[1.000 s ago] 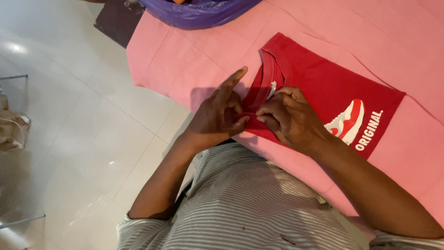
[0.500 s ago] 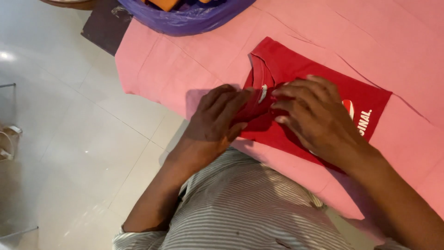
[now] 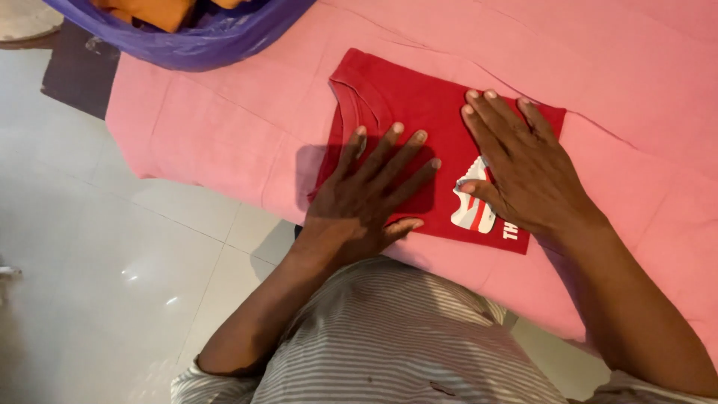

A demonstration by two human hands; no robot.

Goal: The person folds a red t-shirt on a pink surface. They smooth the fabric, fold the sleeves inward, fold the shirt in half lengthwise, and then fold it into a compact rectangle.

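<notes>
1. Head view: nearest is the person's striped grey shirt [image 3: 389, 337], and to the left a pale tiled floor [image 3: 97, 262].
2. The left hand [image 3: 366, 198] lies flat on the left part of the folded red T-shirt [image 3: 404, 101], fingers spread wide, gripping nothing.
3. The right hand [image 3: 523, 168] also lies flat, on the right part, partly covering a white printed picture [image 3: 471, 206]; its fingers are open and hold nothing.
4. The T-shirt rests on a pink cloth surface [image 3: 224, 127], near its close edge.
5. I judge the step in hand is pressing the fold smooth. The next move seems to need an even sweep outward so that no crease remains.
6. Far left, a purple bag [image 3: 202, 41] holds orange fabric [image 3: 149, 11].
</notes>
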